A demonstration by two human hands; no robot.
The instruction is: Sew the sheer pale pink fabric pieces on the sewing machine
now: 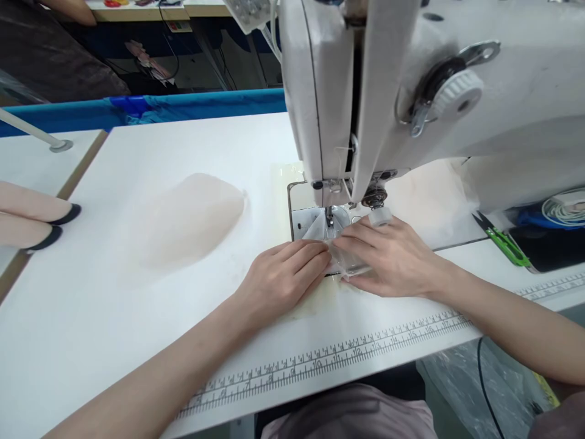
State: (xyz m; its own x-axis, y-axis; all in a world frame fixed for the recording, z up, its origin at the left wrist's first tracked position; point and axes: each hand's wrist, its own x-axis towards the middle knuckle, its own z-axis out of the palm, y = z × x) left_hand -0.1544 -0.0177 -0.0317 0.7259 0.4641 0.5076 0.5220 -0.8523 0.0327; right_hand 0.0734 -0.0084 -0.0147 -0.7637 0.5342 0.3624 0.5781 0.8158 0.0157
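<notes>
- Translucent white sheer fabric: lies on the worktop at the needle area, partly beneath the small metal presser foot of the large pale-grey sewing machine.
- Left hand: fingers bent together, tips at the fabric's near left side; the thumb is hidden, so whether it pinches or merely presses cannot be told.
- Right hand: grasps the fabric's right part, thumb nearer the worktop's front edge, fingers towards the foot.
- Handling: the fabric appears very light, limp and perhaps slippery, apt to pucker, and fragile enough to snag.
- Hold: best taken flat under the fingertips at both sides, lightly tensioned, clear of the foot.
</notes>
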